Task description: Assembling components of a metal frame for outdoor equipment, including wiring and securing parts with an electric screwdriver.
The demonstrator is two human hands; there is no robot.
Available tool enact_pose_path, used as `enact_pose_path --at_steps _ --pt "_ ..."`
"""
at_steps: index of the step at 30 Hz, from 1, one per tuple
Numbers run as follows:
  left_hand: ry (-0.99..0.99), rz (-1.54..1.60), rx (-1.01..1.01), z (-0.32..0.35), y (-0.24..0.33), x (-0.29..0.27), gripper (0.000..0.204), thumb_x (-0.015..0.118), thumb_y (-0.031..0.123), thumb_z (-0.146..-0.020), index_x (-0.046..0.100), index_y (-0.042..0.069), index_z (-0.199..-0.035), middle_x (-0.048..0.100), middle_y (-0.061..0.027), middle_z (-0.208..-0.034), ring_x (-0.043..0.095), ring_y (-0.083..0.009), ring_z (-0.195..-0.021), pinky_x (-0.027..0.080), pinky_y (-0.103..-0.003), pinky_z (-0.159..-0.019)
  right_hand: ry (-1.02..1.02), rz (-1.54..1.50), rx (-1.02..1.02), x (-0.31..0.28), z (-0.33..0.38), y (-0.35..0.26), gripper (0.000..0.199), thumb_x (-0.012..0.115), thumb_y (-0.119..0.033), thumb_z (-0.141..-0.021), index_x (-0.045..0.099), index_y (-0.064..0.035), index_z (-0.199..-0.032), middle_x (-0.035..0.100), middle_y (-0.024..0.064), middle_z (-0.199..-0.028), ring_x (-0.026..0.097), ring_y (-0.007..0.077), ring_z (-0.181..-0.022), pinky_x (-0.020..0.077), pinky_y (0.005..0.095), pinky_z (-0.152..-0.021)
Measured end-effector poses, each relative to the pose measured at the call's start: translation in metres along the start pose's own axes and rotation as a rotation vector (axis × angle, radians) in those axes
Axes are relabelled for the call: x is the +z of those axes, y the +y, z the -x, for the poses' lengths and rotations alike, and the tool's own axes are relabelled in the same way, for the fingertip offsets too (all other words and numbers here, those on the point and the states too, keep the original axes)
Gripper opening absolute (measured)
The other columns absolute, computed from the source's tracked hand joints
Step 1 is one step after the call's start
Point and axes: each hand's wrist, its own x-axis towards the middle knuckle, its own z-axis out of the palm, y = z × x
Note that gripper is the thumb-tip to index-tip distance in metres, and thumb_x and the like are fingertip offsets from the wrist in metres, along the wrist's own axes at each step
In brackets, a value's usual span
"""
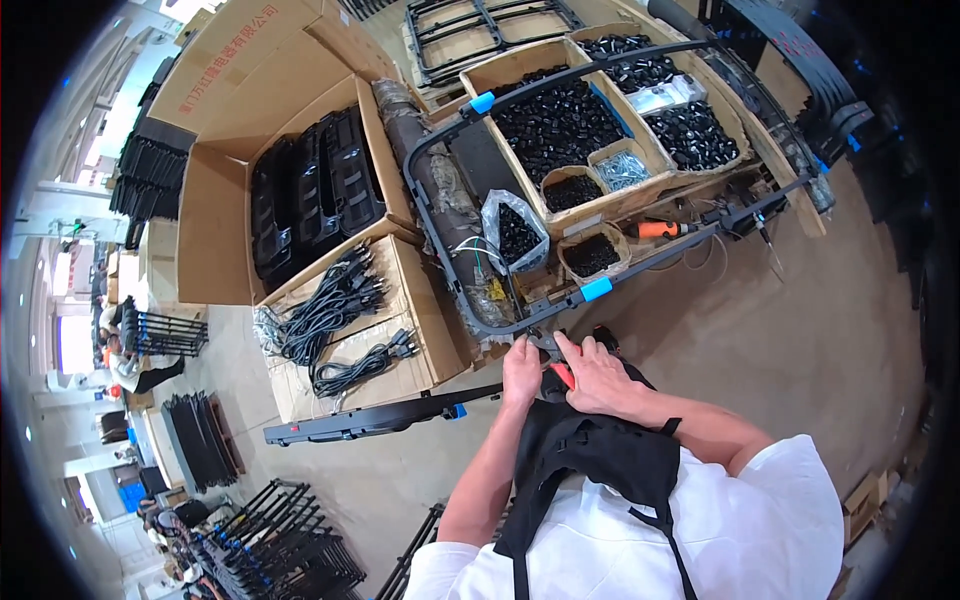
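Observation:
A large black tubular frame (pixel 440 255), with blue wraps on its tubes, lies across the workbench. At its near corner my right hand (pixel 600 378) is closed around pliers with red handles (pixel 563 375). Their grey jaws sit right by the frame's corner. My left hand (pixel 521 374) is closed just left of the jaws, its fingertips at the frame; what they pinch is too small to make out. Thin white wires (pixel 478 246) and a dark cord run inside the frame near that corner.
Beyond the frame stand cardboard bins of small black parts (pixel 550 115), a tray of screws (pixel 620 170) and an orange-and-black power tool (pixel 657 230). On the left are an open carton of black housings (pixel 318 195) and bundled power cords (pixel 335 305). A long black bar (pixel 375 418) projects leftward below them.

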Motion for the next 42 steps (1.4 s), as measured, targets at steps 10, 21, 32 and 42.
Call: enact_pose_path --at_steps 10,21,32,42 --pt "-0.138 -0.585 0.095 -0.008 0.096 -0.056 0.031 0.055 0.029 -0.105 0.078 0.010 -0.113 0.080 -0.0147 -0.097 0.076 -0.0370 -0.103 0.058 -0.048 -0.092 0.260 0.161 0.066 0.033 0.015 -0.032 0.095 0.073 -0.012 -0.081 0.035 -0.0142 -0.168 0.054 0.0257 -0.110 0.066 0.0442 -0.098 0.0603 0.0517 -0.076" --pt "-0.211 -0.929 0.766 -0.072 0.101 -0.049 0.037 0.058 0.034 -0.104 0.068 0.002 -0.087 0.074 -0.0241 -0.095 0.068 -0.0457 -0.098 0.052 -0.054 -0.091 0.455 0.152 0.111 0.064 0.013 -0.057 0.085 0.070 -0.010 -0.087 0.041 -0.0218 -0.166 0.054 0.0232 -0.110 0.065 0.0414 -0.094 0.0604 0.0496 -0.072" --pt "-0.013 -1.018 0.554 -0.073 0.090 -0.031 0.041 0.052 0.037 -0.109 0.069 0.004 -0.091 0.075 -0.0253 -0.090 0.073 -0.0474 -0.087 0.055 -0.059 -0.081 0.463 0.216 0.203 0.085 -0.007 -0.069 0.084 0.070 -0.014 -0.089 0.038 -0.0180 -0.167 0.054 0.0230 -0.111 0.064 0.0392 -0.094 0.0611 0.0465 -0.072" --pt "0.033 -1.019 0.503 -0.077 0.090 -0.029 0.042 0.054 0.038 -0.108 0.070 0.004 -0.090 0.076 -0.0237 -0.092 0.073 -0.0468 -0.088 0.055 -0.057 -0.080 0.235 -0.344 0.152 0.055 -0.005 -0.025 0.099 0.073 -0.011 -0.078 0.038 -0.0208 -0.169 0.059 0.0134 -0.106 0.067 0.0277 -0.099 0.0578 0.0441 -0.085"
